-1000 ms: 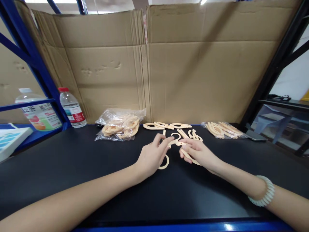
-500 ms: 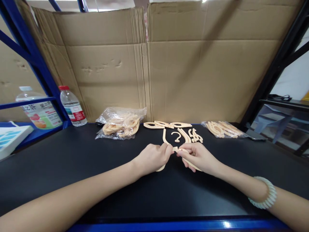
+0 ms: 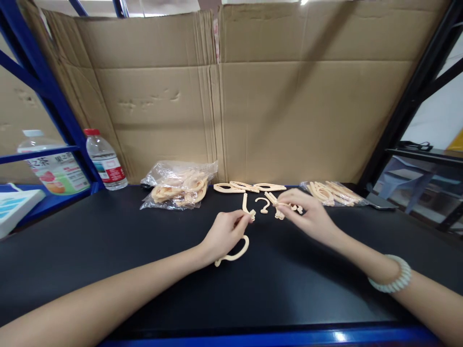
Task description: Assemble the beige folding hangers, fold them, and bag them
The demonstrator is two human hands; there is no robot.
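Note:
My left hand [image 3: 228,231] is closed on a beige hanger hook [image 3: 237,254]. The curved end hangs out below the fingers, and a small end shows beyond the fingertips. My right hand [image 3: 304,209] reaches over the loose parts at the back, thumb and fingers pinched on a beige hanger piece [image 3: 283,205] whose shape is mostly hidden. Just beyond my left fingertips lies a bent hanger arm [image 3: 245,203]. Between the hands, farther back, rests another hanger hook [image 3: 265,210]. More small beige parts [image 3: 298,209] are partly covered by my right hand.
Flat beige looped hanger pieces [image 3: 249,186] lie in a row by the cardboard wall [image 3: 318,96]. Plastic bags of parts stand at left [image 3: 181,185] and right [image 3: 331,193]. A red-capped bottle [image 3: 108,164] leans near the blue frame. The black table [image 3: 144,289] has a blue front edge.
My hands have parted. The right moved away and back over the loose parts, and the hanger arm it held no longer shows below it. My left hand shifted slightly left, exposing the hook's curve.

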